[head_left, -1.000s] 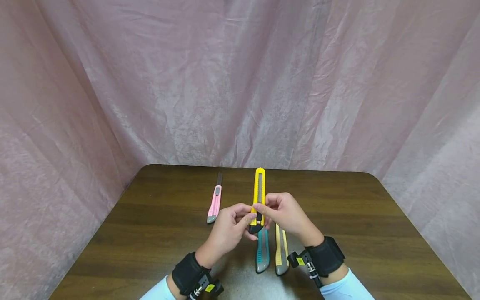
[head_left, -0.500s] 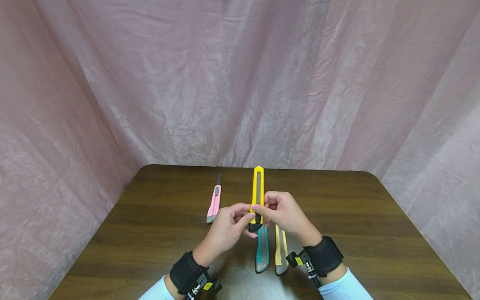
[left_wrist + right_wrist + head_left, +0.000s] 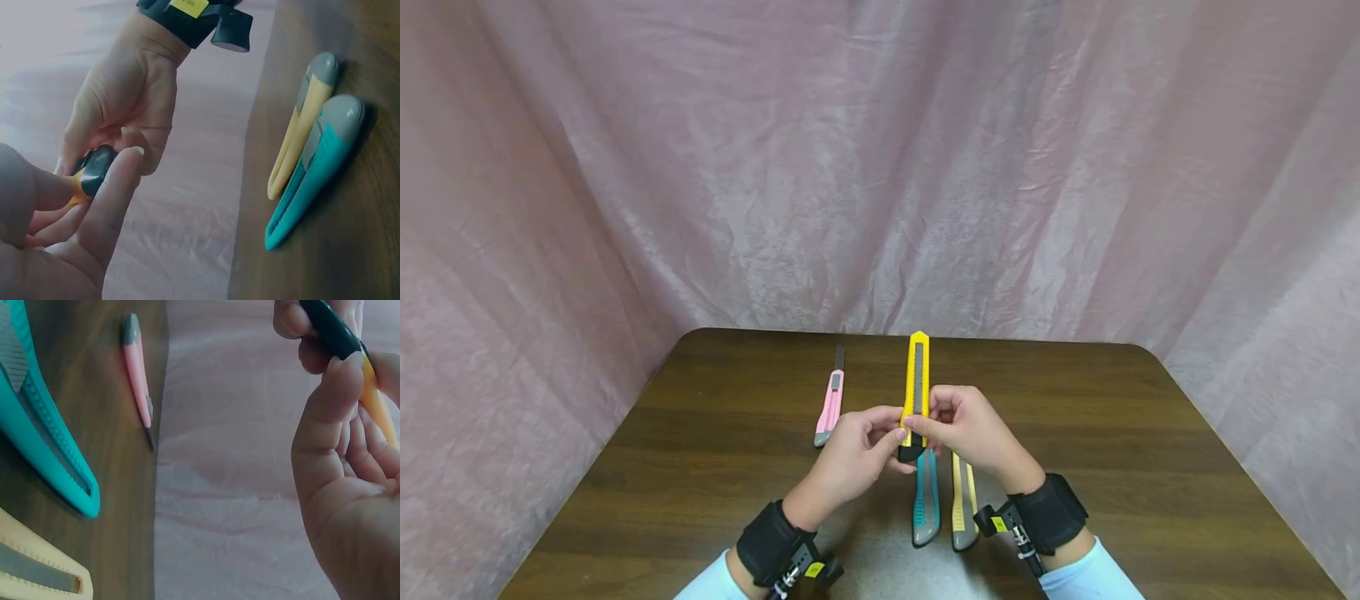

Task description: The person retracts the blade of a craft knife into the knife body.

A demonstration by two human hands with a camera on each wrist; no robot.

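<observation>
A bright yellow box cutter with a black end is held up above the table, its tip pointing away. My left hand pinches it near the black end between thumb and fingers. From the other side my right hand grips it too, thumb lying across the front by the black slider. No blade shows past the yellow tip. In the left wrist view the black end sits between the fingers of both hands. Below the hands lie a teal box cutter and a pale yellow box cutter, upper parts partly hidden in the head view.
A pink box cutter with its dark blade extended lies left of the hands on the brown wooden table. Pink curtains hang behind and beside the table.
Both hands keep their hold on the yellow box cutter, which has shifted only very slightly. The box cutters on the table lie as before.
</observation>
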